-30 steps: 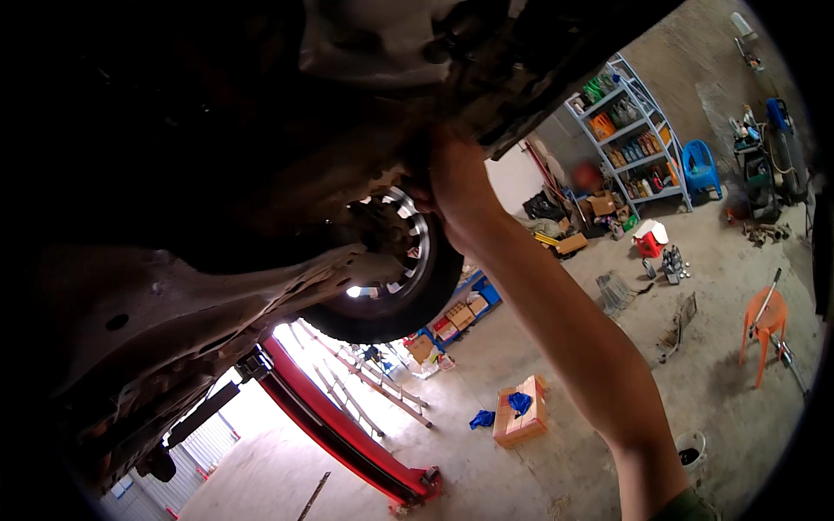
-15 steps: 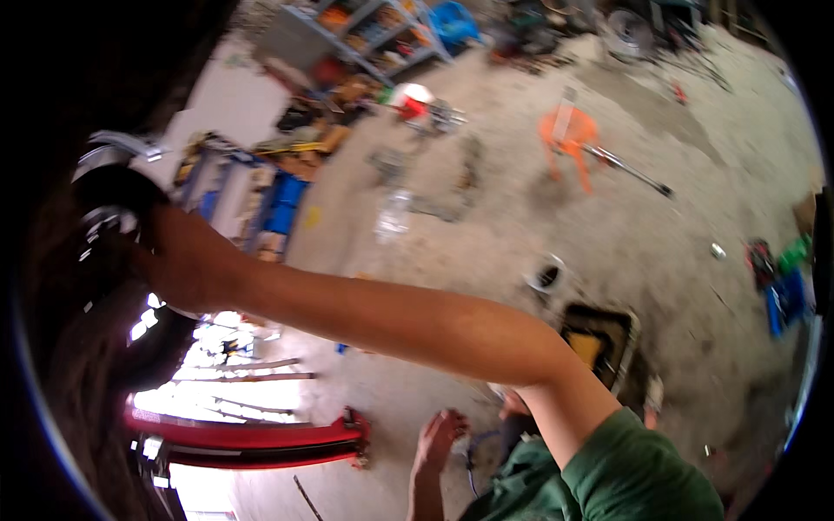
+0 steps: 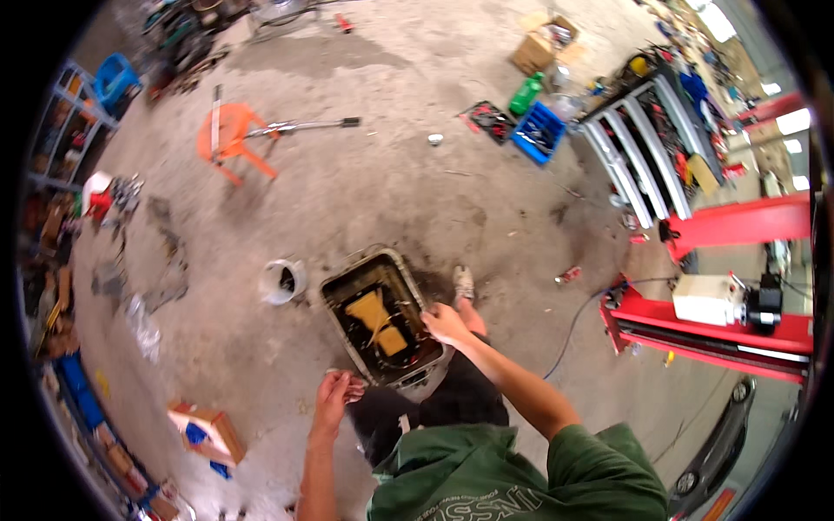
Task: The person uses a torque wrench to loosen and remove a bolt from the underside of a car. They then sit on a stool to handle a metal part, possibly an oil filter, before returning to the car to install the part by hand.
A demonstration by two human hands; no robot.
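Note:
My right hand (image 3: pixel 445 324) shows above the right rim of a dark, oily rectangular tub (image 3: pixel 327 300). Its fingers are bent and bunched together; whether they touch the rim or hold something small is hidden. Lower left of the tub, my left hand (image 3: pixel 337 392) has loosely bent fingers, partly apart, with nothing visible in them. Yellow-brown flat pieces (image 3: pixel 370 311) lie inside the tub, one with an hourglass-like outline. To the tub's left stands a whitish bucket (image 3: pixel 298 280) with something dark inside.
An orange stool (image 3: pixel 228 130) bears long metal tools. At the right are a tool cabinet with drawers pulled out (image 3: pixel 627 148), a blue bin (image 3: pixel 539 132) and red lift arms (image 3: pixel 738 226). A cardboard box (image 3: pixel 230 438) lies lower left; a hose (image 3: pixel 569 340) crosses the floor.
My right arm, stretched far to the left at a dark shape before, has come down beside the tub. My view has swung right, bringing the cabinet and tub into sight.

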